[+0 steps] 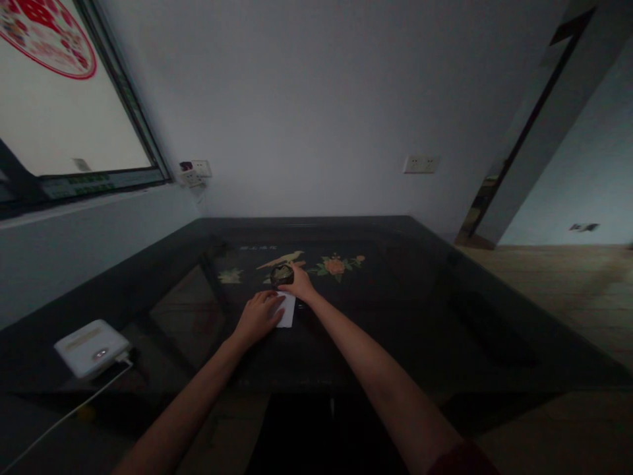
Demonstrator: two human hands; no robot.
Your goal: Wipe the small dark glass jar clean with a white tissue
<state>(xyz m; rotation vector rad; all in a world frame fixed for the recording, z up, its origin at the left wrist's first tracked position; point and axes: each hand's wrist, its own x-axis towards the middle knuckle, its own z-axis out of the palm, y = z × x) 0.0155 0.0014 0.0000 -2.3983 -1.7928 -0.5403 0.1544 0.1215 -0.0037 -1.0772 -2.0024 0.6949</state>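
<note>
My right hand (301,285) is closed around the side of a small dark round container (281,274), near the middle of the table. Something pale and greenish shows inside or on top of it; the dim light hides what it is. Just in front of the container lies a white piece of paper (287,313). My left hand (260,315) rests over the paper's left side, palm down, with the thumb apart from the fingers. The paper's left part is hidden beneath that hand.
The dark glossy table (395,330) bears a printed bird and flowers (334,266). A white box-shaped device (93,348) with a cable (74,410) sits at its left edge. A dark flat object (487,323) lies on the right. Behind stands a wall with sockets (421,164).
</note>
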